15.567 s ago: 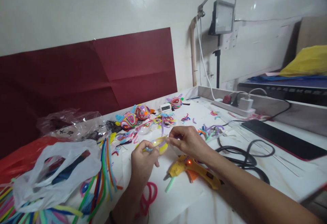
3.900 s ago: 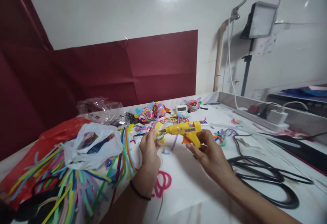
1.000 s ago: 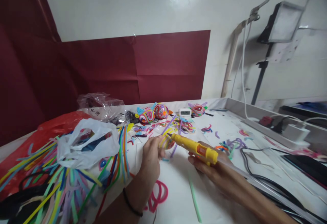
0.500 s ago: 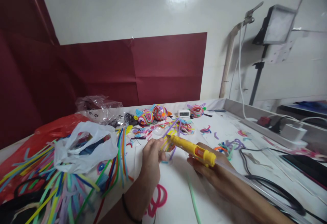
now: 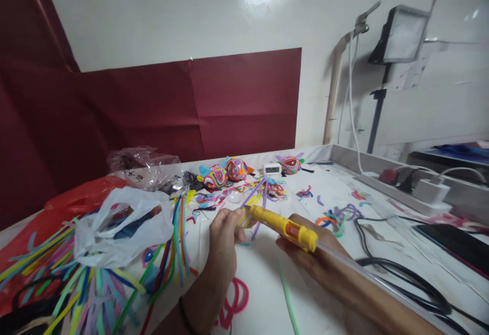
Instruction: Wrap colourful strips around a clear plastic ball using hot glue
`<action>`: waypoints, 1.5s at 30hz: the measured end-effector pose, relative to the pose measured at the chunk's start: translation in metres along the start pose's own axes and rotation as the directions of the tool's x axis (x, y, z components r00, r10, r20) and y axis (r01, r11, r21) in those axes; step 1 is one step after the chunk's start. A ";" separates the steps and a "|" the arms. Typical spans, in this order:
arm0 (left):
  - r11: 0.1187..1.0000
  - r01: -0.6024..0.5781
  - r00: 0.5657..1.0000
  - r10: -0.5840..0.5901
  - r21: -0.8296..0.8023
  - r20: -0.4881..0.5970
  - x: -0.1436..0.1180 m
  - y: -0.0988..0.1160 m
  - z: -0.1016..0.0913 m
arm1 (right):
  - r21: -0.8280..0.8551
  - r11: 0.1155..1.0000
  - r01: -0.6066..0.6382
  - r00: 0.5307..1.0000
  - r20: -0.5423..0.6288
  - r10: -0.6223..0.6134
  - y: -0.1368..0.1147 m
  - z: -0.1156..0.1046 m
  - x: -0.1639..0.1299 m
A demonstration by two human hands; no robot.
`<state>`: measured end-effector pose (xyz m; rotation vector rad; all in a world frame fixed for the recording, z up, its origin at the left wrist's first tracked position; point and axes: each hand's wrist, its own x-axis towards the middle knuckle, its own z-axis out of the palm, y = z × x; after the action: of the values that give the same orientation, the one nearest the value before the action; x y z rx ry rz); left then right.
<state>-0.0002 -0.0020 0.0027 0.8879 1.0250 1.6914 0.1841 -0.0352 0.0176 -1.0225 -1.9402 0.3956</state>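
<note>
My right hand [image 5: 305, 238] is closed around a yellow hot glue gun [image 5: 282, 225], with a long clear glue stick [image 5: 367, 268] trailing from its back over my forearm. The gun's tip points left, close against a yellow-striped craft piece [image 5: 246, 218]. My left hand [image 5: 224, 238] pinches that piece, whose far side is partly hidden by the fingers and the gun. Purple pipe cleaners [image 5: 260, 188] stick up behind it. On the paper in front lie a pink looped pipe cleaner [image 5: 236, 297] and a pale green one [image 5: 287, 294].
Bundles of coloured pipe cleaners [image 5: 95, 294] and a white plastic bag [image 5: 122, 228] lie left. Finished colourful fish-like crafts [image 5: 214, 177] and a small digital clock [image 5: 272, 169] stand at the back. Black cable [image 5: 412, 284], a phone [image 5: 454, 246] and a power strip [image 5: 405, 195] are right.
The view has shifted slightly, so the scene sits a little further left. Both hands keep their grip, with the glue gun's tip still at the striped piece.
</note>
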 end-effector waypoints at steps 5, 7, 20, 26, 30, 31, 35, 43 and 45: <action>1.000 -0.003 1.000 0.003 -0.004 -0.002 -0.001 0.003 0.002 | -0.045 0.999 0.030 1.000 0.008 -0.029 0.000 -0.001 0.000; 1.000 0.003 1.000 -0.003 -0.004 0.000 -0.002 0.004 0.003 | -0.049 0.999 0.023 1.000 0.008 -0.022 -0.001 -0.001 0.000; 1.000 -0.007 1.000 0.007 0.021 0.011 0.001 0.000 -0.002 | -0.050 0.998 -0.026 0.999 0.023 0.027 -0.003 -0.002 -0.001; 1.000 -0.003 1.000 0.003 0.008 0.013 0.002 -0.001 -0.003 | -0.070 0.997 -0.037 0.999 0.020 0.039 -0.001 -0.003 -0.002; 1.000 -0.003 1.000 0.003 0.007 0.021 0.001 0.000 -0.001 | -0.046 0.997 -0.062 0.998 0.007 0.062 0.004 -0.002 -0.003; 1.000 -0.003 1.000 0.003 0.009 0.020 0.001 0.001 -0.001 | -0.032 0.997 -0.073 0.997 0.006 0.073 0.004 -0.002 -0.003; 1.000 0.000 1.000 0.000 0.014 0.009 0.000 0.001 -0.001 | -0.003 0.996 -0.095 0.996 -0.003 0.095 0.002 -0.003 -0.003; 1.000 0.013 1.000 -0.013 0.009 0.002 -0.001 0.002 0.001 | -0.063 0.996 -0.061 0.997 0.033 0.063 -0.004 -0.004 -0.001; 1.000 0.008 1.000 -0.008 0.011 0.001 0.000 0.002 0.001 | -0.059 0.997 -0.059 0.997 0.039 0.061 -0.003 -0.004 -0.001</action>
<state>0.0003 -0.0024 0.0053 0.8909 1.0368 1.6792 0.1860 -0.0384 0.0206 -1.1200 -1.9703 0.3988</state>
